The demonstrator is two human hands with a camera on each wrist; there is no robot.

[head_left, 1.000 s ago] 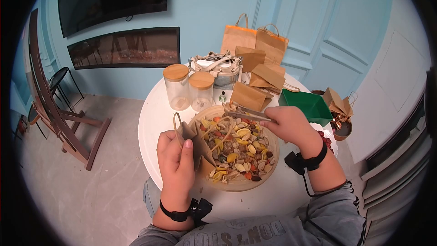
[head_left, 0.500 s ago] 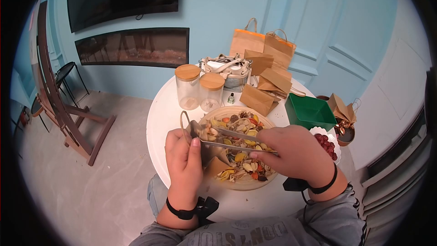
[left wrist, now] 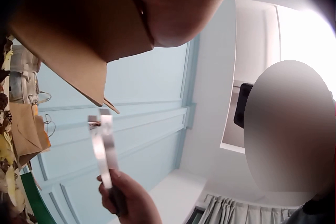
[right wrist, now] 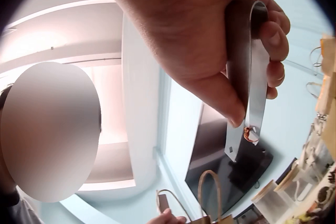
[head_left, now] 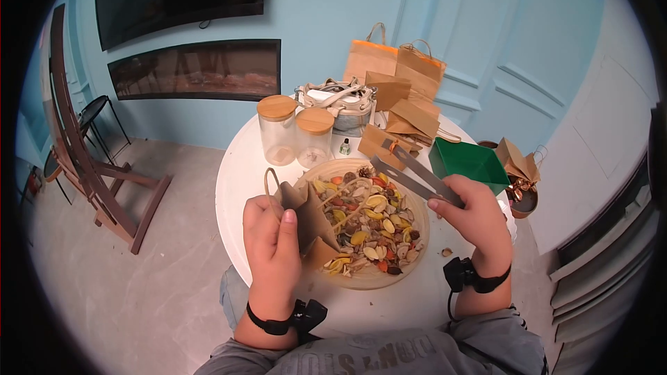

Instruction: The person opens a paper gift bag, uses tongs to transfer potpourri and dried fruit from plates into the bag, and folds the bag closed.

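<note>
My left hand point(head_left: 271, 253) grips the upper edge and handle of a small brown paper bag point(head_left: 306, 212), whose mouth faces the wooden bowl point(head_left: 333, 285) of mixed dried petals and pods point(head_left: 375, 222). Metal tongs point(head_left: 420, 179) are pinched in my right hand point(head_left: 479, 219), their arms parted over the bowl's right rear edge. In the right wrist view a small orange-brown bit point(right wrist: 250, 134) sits at one tip of the tongs point(right wrist: 254, 71). What is inside the bag is hidden.
Behind the bowl stand two lidded glass jars point(head_left: 278, 132), a small bottle point(head_left: 344, 146), a handbag point(head_left: 340, 101) and several paper bags point(head_left: 403, 73). A green box point(head_left: 469, 164) is at the right; a loose piece point(head_left: 446, 252) lies on the white table point(head_left: 240, 201).
The tongs went left to the bag's mouth, then came back right, away from it. My left hand still holds the bag in nearly the same place.
</note>
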